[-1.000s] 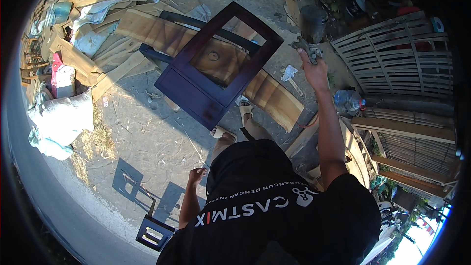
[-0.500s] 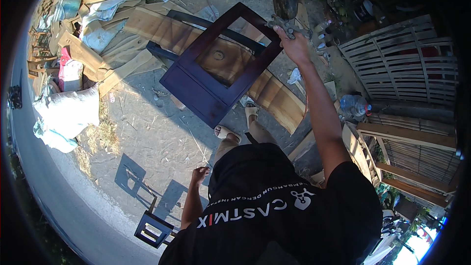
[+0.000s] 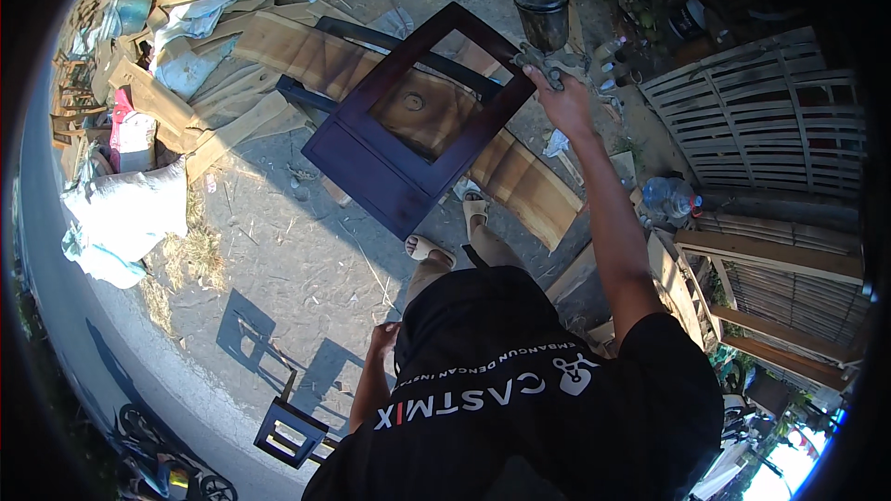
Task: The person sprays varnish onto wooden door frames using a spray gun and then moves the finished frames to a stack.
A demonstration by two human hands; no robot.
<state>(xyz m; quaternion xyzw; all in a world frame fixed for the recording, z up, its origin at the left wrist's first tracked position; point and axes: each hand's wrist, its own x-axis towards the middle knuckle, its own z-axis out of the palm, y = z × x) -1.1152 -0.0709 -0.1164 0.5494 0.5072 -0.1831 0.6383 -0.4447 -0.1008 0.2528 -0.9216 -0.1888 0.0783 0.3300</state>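
Observation:
My right hand (image 3: 564, 100) is stretched far forward, closed around a grey metallic spray gun (image 3: 536, 57). The gun is at the right-hand edge of a dark purple-brown wooden door-like frame (image 3: 371, 162), which has an open window and a solid lower panel. Through the window shows a long wooden board (image 3: 534, 187) with dark smudges, lying beneath beside a black frame (image 3: 302, 93). My left hand (image 3: 383, 338) hangs low by my thigh, fingers curled, with nothing seen in it.
A dark bucket (image 3: 542, 14) stands beyond the gun. Scrap planks (image 3: 246, 134) and white sacks (image 3: 130, 213) are piled at left. A slatted panel (image 3: 761, 116) and a water bottle (image 3: 670, 197) are at right. Behind my left side is a small dark frame (image 3: 290, 432); a motorbike (image 3: 167, 459) is on the road.
My right hand and the spray gun have shifted slightly to the right and nearer. My left hand has drawn in against my thigh. A motorbike has come into view on the road.

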